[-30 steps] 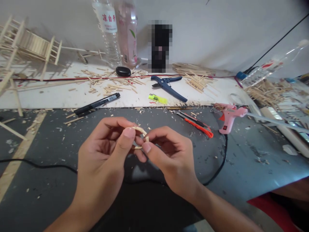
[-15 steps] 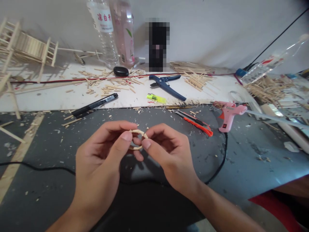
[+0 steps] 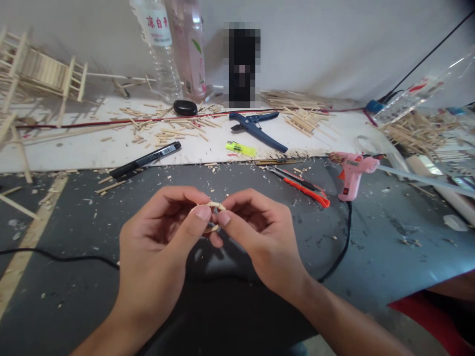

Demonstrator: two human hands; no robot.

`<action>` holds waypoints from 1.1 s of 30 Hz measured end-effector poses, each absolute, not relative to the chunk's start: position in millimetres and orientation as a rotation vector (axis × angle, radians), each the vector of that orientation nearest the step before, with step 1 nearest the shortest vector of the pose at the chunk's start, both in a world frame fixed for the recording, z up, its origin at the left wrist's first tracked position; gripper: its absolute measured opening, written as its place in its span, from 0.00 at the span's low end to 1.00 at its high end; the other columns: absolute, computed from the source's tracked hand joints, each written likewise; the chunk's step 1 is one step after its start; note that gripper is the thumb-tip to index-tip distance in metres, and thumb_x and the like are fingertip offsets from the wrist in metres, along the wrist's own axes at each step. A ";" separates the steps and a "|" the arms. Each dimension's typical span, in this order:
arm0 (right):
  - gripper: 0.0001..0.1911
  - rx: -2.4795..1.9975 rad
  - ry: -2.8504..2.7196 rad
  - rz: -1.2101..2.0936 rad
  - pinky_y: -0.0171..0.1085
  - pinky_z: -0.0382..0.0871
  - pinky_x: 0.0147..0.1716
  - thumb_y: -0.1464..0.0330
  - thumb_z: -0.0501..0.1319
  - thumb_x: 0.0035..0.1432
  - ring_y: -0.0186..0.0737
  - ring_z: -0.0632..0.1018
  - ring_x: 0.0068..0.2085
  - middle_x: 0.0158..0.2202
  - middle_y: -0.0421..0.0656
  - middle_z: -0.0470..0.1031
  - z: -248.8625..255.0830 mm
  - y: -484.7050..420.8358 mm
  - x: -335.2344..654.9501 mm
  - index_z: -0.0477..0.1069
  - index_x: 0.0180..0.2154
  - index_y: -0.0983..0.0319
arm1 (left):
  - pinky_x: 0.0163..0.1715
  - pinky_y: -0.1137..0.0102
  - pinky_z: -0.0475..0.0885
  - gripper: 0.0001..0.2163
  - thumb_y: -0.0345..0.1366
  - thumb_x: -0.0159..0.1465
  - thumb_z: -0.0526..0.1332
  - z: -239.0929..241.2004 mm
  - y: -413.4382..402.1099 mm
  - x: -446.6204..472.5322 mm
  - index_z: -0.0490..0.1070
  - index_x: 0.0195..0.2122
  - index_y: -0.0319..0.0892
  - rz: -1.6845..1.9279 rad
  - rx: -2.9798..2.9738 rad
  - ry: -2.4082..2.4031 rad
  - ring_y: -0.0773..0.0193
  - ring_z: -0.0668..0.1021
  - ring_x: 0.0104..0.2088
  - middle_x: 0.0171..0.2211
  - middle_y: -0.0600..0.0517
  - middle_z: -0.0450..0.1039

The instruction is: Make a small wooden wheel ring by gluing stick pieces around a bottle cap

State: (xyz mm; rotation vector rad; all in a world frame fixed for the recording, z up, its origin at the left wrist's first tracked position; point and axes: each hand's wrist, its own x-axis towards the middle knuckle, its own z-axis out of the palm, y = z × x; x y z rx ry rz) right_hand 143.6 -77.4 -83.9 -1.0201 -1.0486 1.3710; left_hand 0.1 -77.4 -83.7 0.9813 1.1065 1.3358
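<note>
Both of my hands meet above the dark grey table and pinch one small pale wooden ring (image 3: 214, 205). My left hand (image 3: 163, 247) grips its left side between thumb and fingers. My right hand (image 3: 260, 237) pinches its right side, thumb tip against the left thumb. Most of the ring is hidden behind the thumbs; only its top arc and a bit of the bottom show.
Beyond my hands lie an orange utility knife (image 3: 302, 188), a pink glue gun (image 3: 351, 170) with a black cord, blue pliers (image 3: 256, 126), a black marker (image 3: 146, 159) and a yellow lighter (image 3: 241, 148). Cut sticks litter the white board (image 3: 74, 146). Two bottles (image 3: 174, 49) stand at the back, a stick model (image 3: 40, 74) at the left.
My thumbs have closed together over the ring, so less of it shows than before. The hands stay in the same place above the table.
</note>
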 end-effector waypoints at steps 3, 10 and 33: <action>0.04 -1.023 -1.043 1.377 0.34 0.75 0.33 0.69 0.69 0.62 0.33 0.79 0.28 0.27 0.36 0.79 -82.8 -77.1 143.7 0.76 0.33 0.58 | 0.28 0.76 0.78 0.02 0.35 0.66 0.71 -84.8 -77.1 -0.3 0.80 0.38 0.50 1.332 0.984 1.112 0.67 0.81 0.29 0.36 0.56 0.79; 0.04 -1.071 -1.094 1.260 0.33 0.76 0.33 0.72 0.69 0.59 0.34 0.81 0.28 0.27 0.36 0.80 -82.4 -75.0 147.9 0.78 0.33 0.58 | 0.26 0.74 0.79 0.04 0.35 0.63 0.73 -86.4 -74.2 0.9 0.80 0.37 0.47 1.315 0.986 1.092 0.67 0.80 0.26 0.37 0.54 0.79; 0.05 -1.148 -1.191 1.085 0.32 0.77 0.33 0.73 0.71 0.56 0.35 0.81 0.32 0.31 0.37 0.84 -82.1 -75.2 157.0 0.84 0.33 0.56 | 0.28 0.80 0.77 0.06 0.30 0.57 0.74 -72.8 -76.6 8.6 0.83 0.29 0.50 1.368 1.215 1.388 0.69 0.80 0.26 0.27 0.59 0.80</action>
